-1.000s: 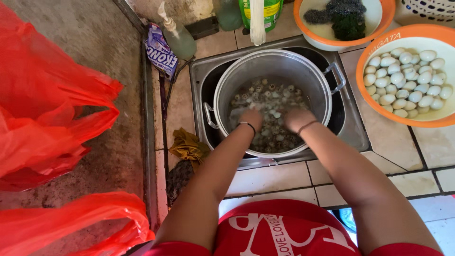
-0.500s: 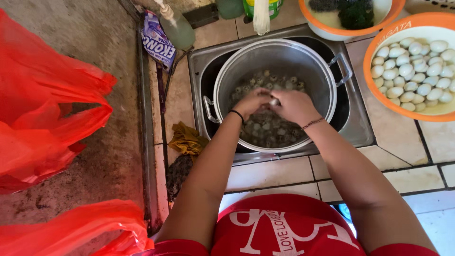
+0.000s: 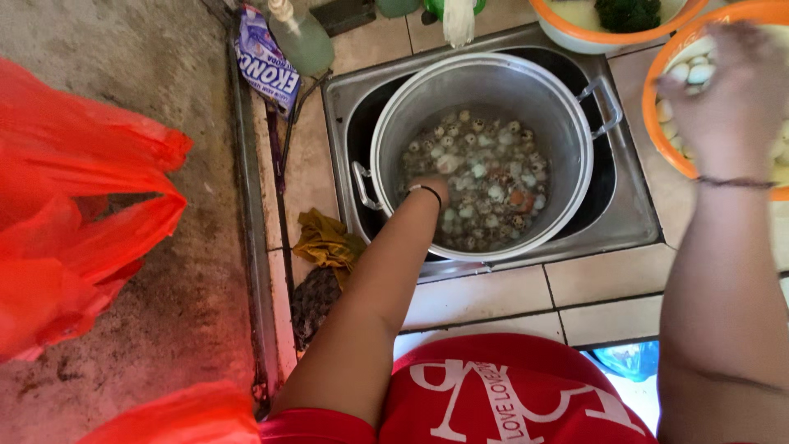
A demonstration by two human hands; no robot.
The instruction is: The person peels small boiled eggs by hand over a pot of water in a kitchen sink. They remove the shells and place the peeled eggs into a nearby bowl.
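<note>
Head view. A large metal pot (image 3: 485, 148) stood inside a steel sink (image 3: 633, 205) at the centre of the frame. It held water and many small speckled eggs (image 3: 485, 185), some with shell broken.

The left hand (image 3: 429, 187) was dipped into the pot at about 8 o'clock of its rim, fingers under the water among the eggs; whether they were closed on an egg could not be told. A dark band sat on that wrist.

The right hand (image 3: 727, 99) was raised over an orange bowl (image 3: 666, 57) at 2 o'clock from the pot, which held peeled white eggs (image 3: 694, 70). The hand was blurred and seen from its back, so its grip could not be told.

At 12 o'clock stood a second orange bowl (image 3: 567, 29) with dark greens. At 10 o'clock were a soap bottle (image 3: 300, 37) and a blue sachet (image 3: 263, 57). A yellow cloth (image 3: 325, 238) lay at 8 o'clock; red plastic bags (image 3: 74, 205) filled 9 o'clock.

Procedure note: the step was judged best done by picking one egg at a time under water and lowering each peeled egg into the bowl, not dropping it.
</note>
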